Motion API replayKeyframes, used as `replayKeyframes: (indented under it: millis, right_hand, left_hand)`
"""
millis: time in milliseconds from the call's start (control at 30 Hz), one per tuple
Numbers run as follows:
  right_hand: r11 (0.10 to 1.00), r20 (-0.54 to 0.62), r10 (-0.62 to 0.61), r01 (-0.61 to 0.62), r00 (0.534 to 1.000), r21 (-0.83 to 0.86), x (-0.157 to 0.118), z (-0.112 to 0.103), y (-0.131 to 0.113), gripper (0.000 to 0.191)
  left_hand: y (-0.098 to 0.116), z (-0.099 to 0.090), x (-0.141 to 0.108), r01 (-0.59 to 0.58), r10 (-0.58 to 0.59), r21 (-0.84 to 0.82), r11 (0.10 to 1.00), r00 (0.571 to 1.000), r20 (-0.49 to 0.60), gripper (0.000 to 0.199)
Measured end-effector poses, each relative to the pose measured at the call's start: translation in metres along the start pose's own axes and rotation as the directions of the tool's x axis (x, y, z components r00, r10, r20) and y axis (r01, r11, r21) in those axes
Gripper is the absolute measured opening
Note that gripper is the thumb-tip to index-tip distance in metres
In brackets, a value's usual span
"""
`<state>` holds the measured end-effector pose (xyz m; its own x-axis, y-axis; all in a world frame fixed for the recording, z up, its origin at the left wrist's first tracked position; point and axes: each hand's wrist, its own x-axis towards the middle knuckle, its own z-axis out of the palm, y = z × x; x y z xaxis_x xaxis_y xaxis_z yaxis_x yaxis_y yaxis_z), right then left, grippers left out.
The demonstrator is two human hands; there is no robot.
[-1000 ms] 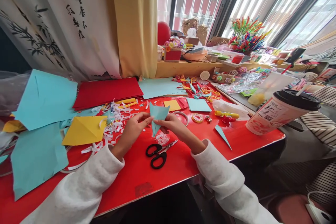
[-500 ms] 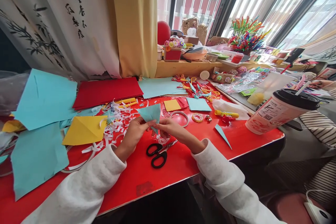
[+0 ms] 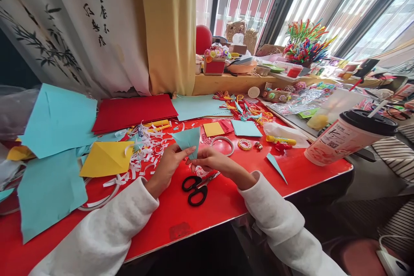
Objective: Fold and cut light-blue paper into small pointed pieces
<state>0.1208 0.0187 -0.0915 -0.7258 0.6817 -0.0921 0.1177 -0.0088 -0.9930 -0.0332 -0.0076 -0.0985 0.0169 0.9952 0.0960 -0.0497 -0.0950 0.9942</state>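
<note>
A light-blue piece of folded paper (image 3: 188,139) is held up over the red table. My left hand (image 3: 173,160) pinches its lower left side, thumb on the face turned to me. At its lower right edge, my right hand (image 3: 210,160) grips the same paper with closed fingers; part of the fold is hidden behind the fingers. Black-handled scissors (image 3: 198,189) lie just below my hands, their blades partly under the right hand. A roll ring (image 3: 223,146) lies beyond my right hand, and a narrow blue paper triangle (image 3: 277,168) lies to its right.
Yellow paper (image 3: 106,158) and large blue sheets (image 3: 51,189) cover the left side, with white paper shreds beside them. Red sheets (image 3: 136,112) and small blue squares (image 3: 246,128) lie farther back. A lidded drink cup (image 3: 346,138) stands at the right edge, near a yellow glue stick (image 3: 280,140).
Both hands keep hold of the blue paper, with slight finger movement at its lower point. The whole view has shifted a little.
</note>
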Motion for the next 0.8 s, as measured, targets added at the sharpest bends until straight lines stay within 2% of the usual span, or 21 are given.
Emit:
replayKeyframes:
  millis: [133, 300, 367, 500, 567, 633, 700, 800]
  right_hand:
    - [0.999, 0.019, 0.044, -0.045, 0.999, 0.013, -0.003, 0.001, -0.004, 0.025]
    - [0.996, 0.081, 0.08, -0.076, 0.993, -0.056, -0.005, -0.003, -0.009, 0.029]
    - [0.995, 0.074, 0.069, -0.063, 0.995, -0.084, -0.007, -0.009, -0.01, 0.027]
    - [0.985, 0.154, 0.114, -0.092, 0.982, -0.146, -0.013, -0.02, -0.011, 0.028]
    - [0.985, 0.159, 0.113, -0.09, 0.981, -0.148, -0.014, -0.023, -0.011, 0.028]
    - [0.993, 0.091, 0.057, -0.047, 0.994, -0.109, -0.014, -0.023, -0.011, 0.027]
    - [1.0, -0.042, -0.014, 0.013, 0.999, -0.025, -0.012, -0.024, -0.011, 0.025]
    - [0.991, -0.307, -0.044, 0.079, 0.951, 0.104, -0.009, -0.025, -0.011, 0.023]
  left_hand:
    - [0.002, 0.002, -0.001, -0.018, 0.015, -0.043, 0.999, 0.998, -0.069, 0.023]
    - [0.005, 0.002, 0.0, -0.085, 0.078, -0.041, 0.996, 0.985, -0.155, 0.02]
    - [0.004, 0.001, 0.001, -0.079, 0.069, -0.049, 0.996, 0.982, -0.177, 0.019]
    - [0.006, -0.005, 0.004, -0.045, 0.012, -0.145, 0.988, 0.975, -0.224, 0.02]
    - [0.008, -0.008, 0.006, -0.045, 0.012, -0.131, 0.99, 0.971, -0.241, 0.023]
    - [0.011, -0.011, 0.007, -0.034, 0.009, -0.101, 0.994, 0.971, -0.239, 0.025]
    - [0.012, -0.013, 0.008, -0.005, -0.018, -0.101, 0.995, 0.974, -0.225, 0.027]
    - [0.012, -0.014, 0.008, 0.069, -0.077, -0.082, 0.994, 0.992, -0.099, 0.025]
